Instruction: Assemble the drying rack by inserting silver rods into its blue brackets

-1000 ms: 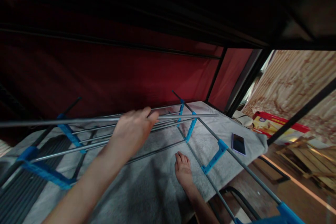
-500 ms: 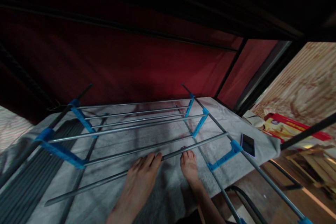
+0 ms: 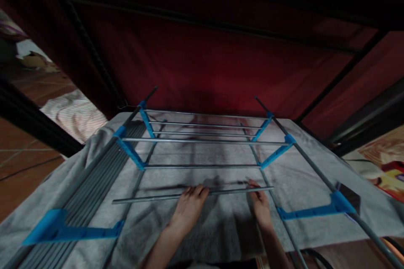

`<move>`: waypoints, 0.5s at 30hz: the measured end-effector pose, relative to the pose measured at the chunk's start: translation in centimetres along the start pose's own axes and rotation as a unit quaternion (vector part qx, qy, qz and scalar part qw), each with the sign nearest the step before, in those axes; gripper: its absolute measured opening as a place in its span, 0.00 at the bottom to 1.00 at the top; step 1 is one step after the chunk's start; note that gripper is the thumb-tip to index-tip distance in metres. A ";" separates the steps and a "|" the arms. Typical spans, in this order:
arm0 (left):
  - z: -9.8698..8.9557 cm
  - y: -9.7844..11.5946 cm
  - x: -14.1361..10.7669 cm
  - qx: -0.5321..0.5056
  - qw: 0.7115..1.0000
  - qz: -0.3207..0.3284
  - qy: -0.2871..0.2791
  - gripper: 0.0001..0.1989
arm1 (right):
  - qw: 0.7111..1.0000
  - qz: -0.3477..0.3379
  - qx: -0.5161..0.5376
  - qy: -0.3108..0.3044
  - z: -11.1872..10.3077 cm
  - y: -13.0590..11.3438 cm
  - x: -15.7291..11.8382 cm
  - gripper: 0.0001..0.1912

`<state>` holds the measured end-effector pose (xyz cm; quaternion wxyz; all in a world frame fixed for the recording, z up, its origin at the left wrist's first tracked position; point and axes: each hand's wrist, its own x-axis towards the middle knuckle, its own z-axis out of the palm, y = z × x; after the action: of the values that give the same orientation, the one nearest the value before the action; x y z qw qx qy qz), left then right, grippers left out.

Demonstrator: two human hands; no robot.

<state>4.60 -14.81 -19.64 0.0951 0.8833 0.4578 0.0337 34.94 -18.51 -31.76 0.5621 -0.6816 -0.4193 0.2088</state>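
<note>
A loose grey metal tube (image 3: pixel 151 198) lies crosswise in front of me, between the side poles of a partly assembled rack. My left hand (image 3: pixel 189 208) is closed over its middle from above. Near the tube's right end, my right hand (image 3: pixel 260 206) has its fingers curled at the tube, partly hidden. Blue plastic brackets (image 3: pixel 311 213) join the rack's side poles (image 3: pixel 315 168). Beyond my hands, several crossbars (image 3: pixel 205 167) span the brackets at the back. The nearest left bracket (image 3: pixel 72 232) has no crossbar in it.
A bundle of grey tubes (image 3: pixel 104 176) lies at the left on a grey cloth (image 3: pixel 189 243). A phone (image 3: pixel 349 197) rests at the right, partly behind a bracket. Dark red panels (image 3: pixel 205 67) in a dark frame stand behind the rack. Striped cloth (image 3: pixel 74 113) lies at far left.
My view has swung to the left, bringing the near left bracket into sight. Both hands stay at the tube, which now lies more level and nearly parallel to the crossbars.
</note>
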 end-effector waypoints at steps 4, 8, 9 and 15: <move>1.4 -0.6 0.0 -0.012 1.000 -0.002 -0.022 0.27 | 0.989 0.103 0.097 -0.030 -0.7 -1.4 -0.4 0.26; 2.9 -1.1 0.1 -0.019 0.999 -0.015 -0.041 0.27 | 0.956 0.197 0.209 -0.057 -1.3 -2.4 -1.1 0.28; 3.3 -1.2 0.1 -0.022 0.999 -0.016 -0.041 0.27 | 0.949 0.220 0.218 -0.063 -1.5 -2.4 -1.3 0.27; 5.0 -1.6 0.2 -0.047 0.998 -0.018 -0.027 0.21 | 0.925 0.339 0.126 -0.118 -3.9 -2.1 -1.1 0.30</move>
<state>4.20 -14.45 -24.84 0.1491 0.8703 0.4685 0.0294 36.57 -21.69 -28.90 0.4855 -0.6771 -0.1971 0.5167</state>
